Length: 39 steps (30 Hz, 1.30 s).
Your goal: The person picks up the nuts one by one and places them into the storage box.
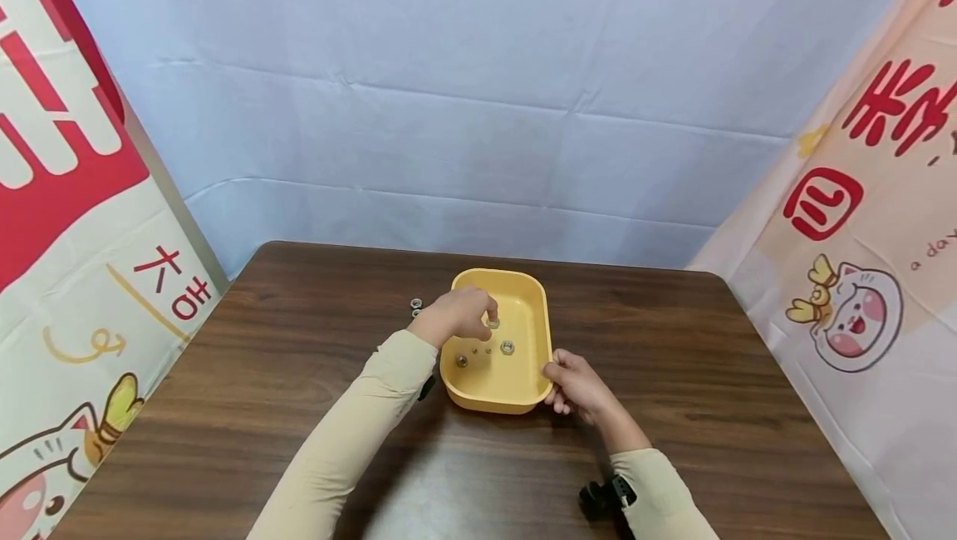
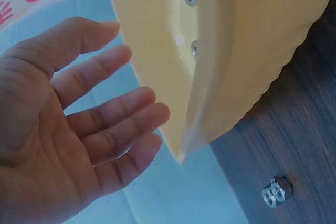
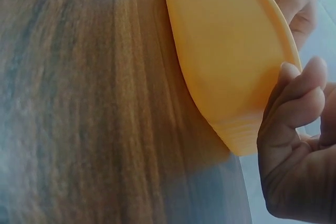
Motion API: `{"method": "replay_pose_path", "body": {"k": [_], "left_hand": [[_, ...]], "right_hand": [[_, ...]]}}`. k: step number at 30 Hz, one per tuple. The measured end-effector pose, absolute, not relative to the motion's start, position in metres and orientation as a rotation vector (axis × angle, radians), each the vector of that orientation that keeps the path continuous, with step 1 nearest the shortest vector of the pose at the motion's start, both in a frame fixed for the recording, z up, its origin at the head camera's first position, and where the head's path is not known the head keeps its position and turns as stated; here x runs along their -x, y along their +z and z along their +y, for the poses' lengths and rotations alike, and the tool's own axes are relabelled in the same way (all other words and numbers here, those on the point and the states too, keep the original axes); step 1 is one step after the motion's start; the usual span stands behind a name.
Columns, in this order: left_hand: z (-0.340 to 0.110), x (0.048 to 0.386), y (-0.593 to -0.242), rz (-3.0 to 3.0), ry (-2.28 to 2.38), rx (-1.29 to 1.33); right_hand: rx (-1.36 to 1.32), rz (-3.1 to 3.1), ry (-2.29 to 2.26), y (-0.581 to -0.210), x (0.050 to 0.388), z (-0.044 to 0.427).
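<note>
A yellow plastic bin (image 1: 536, 307) sits on the table with several metal nuts in it, among them a larger nut (image 1: 507, 347) and one near the left wall (image 1: 462, 361). My left hand (image 1: 459, 313) hovers over the bin's left rim; in the left wrist view its fingers are loosely bent with nothing between them. Below its fingertips another nut (image 1: 493, 325) shows inside the bin. With thumb and fingers, my right hand (image 1: 576, 386) grips the bin's rim at the near right corner. That grip also shows in the right wrist view, beside the bin's outer wall (image 3: 226, 45).
More nuts (image 2: 277, 191) stand close together on the table left of the bin, partly behind the left forearm in the head view. The dark wooden table (image 1: 673, 357) ends at a pale cloth backdrop (image 1: 463, 108). Printed cloths hang on both sides.
</note>
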<state>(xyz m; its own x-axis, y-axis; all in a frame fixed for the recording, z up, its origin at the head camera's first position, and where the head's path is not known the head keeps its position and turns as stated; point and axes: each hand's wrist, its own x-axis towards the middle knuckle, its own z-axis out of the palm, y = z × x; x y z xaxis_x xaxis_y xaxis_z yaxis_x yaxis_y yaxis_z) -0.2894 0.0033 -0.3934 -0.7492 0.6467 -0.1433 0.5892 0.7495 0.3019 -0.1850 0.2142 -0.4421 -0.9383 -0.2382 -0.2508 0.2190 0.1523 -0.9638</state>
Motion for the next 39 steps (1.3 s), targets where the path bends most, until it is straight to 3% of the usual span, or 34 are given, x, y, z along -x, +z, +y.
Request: {"method": "replay_pose_path", "body": {"k": [18,29,39], "left_hand": [[-0.043,0.282,-0.399,2.889,0.299,-0.94],[-0.066,0.283,-0.403,2.92,0.358,-0.908],[-0.084,0.293,-0.414,2.896,0.428,-0.819]], "right_hand": [[-0.018,2.104,-1.848,-0.466,0.194,0.219],[0.012,2.073,-1.847,-0.44,0.182,0.212],[0.007,2.078,-1.844,-0.438,0.181,0.212]]}}
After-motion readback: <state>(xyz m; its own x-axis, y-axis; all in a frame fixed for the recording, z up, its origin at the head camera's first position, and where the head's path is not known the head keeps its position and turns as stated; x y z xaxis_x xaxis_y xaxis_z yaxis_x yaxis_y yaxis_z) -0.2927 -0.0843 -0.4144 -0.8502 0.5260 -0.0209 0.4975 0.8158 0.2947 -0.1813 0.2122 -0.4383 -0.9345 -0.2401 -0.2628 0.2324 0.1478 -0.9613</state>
